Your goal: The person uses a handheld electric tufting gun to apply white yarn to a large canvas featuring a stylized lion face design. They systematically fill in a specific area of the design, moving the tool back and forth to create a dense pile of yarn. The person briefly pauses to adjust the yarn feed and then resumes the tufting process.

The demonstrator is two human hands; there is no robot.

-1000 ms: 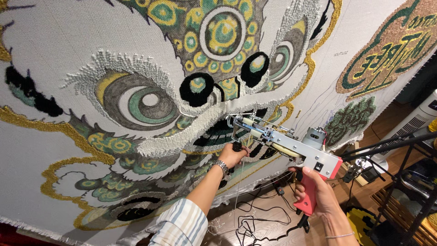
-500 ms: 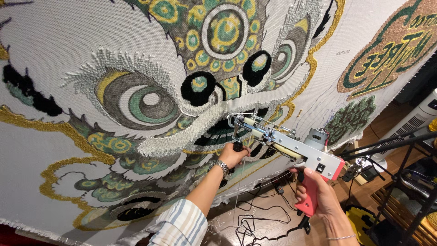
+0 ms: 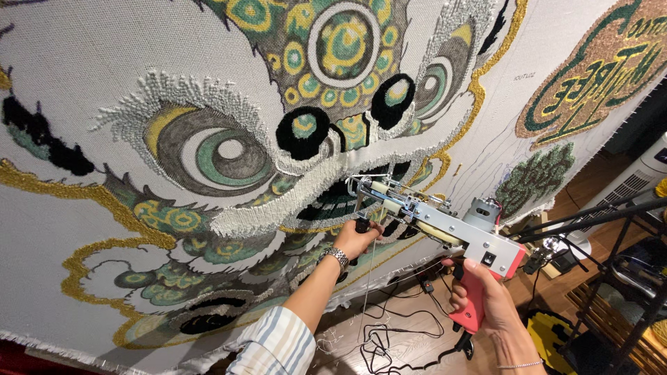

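A tufting gun with a silver metal body and a red-pink grip points at a large stretched cloth. The cloth carries a tufted lion-dance face in green, yellow, black, grey and white yarn. My right hand is closed around the red-pink grip at the lower right. My left hand is wrapped around the gun's black front handle, close to the cloth, with a metal watch on the wrist and a striped sleeve below. The gun's tip sits at the dark mouth area. A thin yarn strand hangs down from the gun.
Black cables lie tangled on the wooden floor below. A black metal stand and a rack stand at the right, with a white tower fan behind. A tufted round emblem and a green tree shape fill the cloth's right side.
The view has shifted slightly. The gun and both hands stay in nearly the same place against the mouth area, drifting a little to the right.
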